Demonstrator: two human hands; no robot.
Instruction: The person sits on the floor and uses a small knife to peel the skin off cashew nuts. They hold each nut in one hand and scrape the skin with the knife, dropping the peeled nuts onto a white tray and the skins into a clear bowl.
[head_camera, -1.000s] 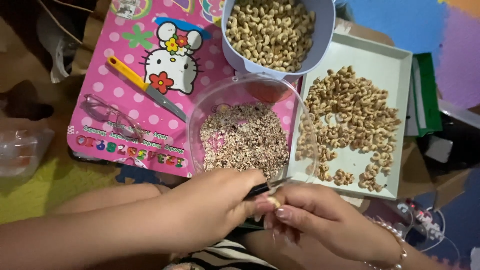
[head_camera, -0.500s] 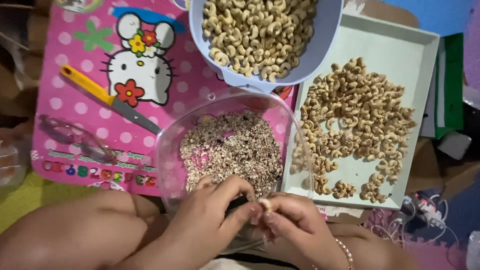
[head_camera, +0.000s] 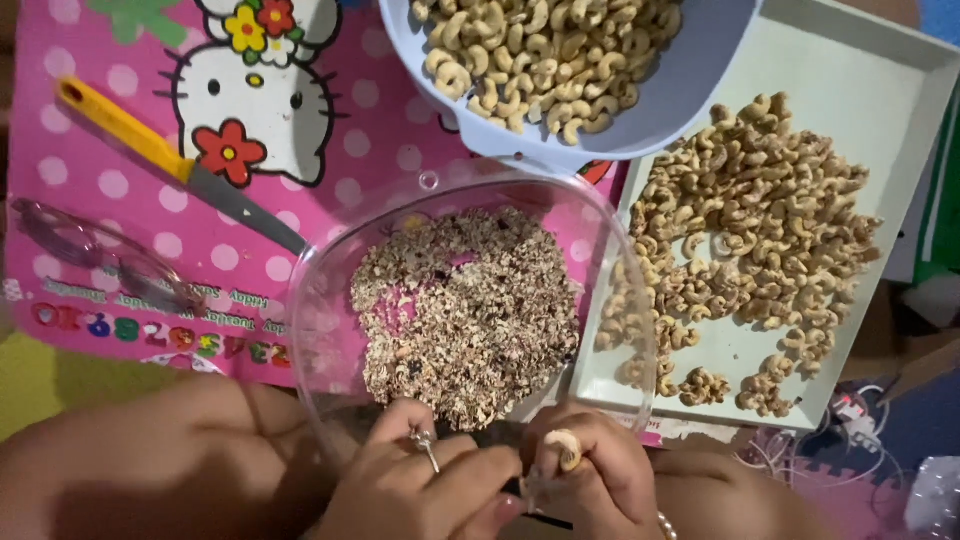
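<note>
My right hand (head_camera: 590, 478) pinches a pale cashew nut (head_camera: 566, 448) at the near rim of a clear plastic bowl (head_camera: 330, 300) that holds a heap of brown nut skins (head_camera: 465, 315). My left hand (head_camera: 425, 490), with a ring on one finger, grips a small dark-handled blade (head_camera: 530, 497) pressed against the nut; most of the blade is hidden. A bluish bowl (head_camera: 690, 90) of peeled cashews (head_camera: 545, 55) stands at the far middle. A pale rectangular tray (head_camera: 890, 110) on the right holds unpeeled cashews (head_camera: 745, 240).
A pink cartoon-cat mat (head_camera: 100, 180) lies on the left, with a yellow-handled knife (head_camera: 170, 160) and clear eyeglasses (head_camera: 110, 255) on it. Cables (head_camera: 850, 415) and clutter sit past the tray at the right.
The view has closed in and shifted down toward the bowls. Both hands have dropped lower in the frame, still working the same nut over the clear bowl's near rim.
</note>
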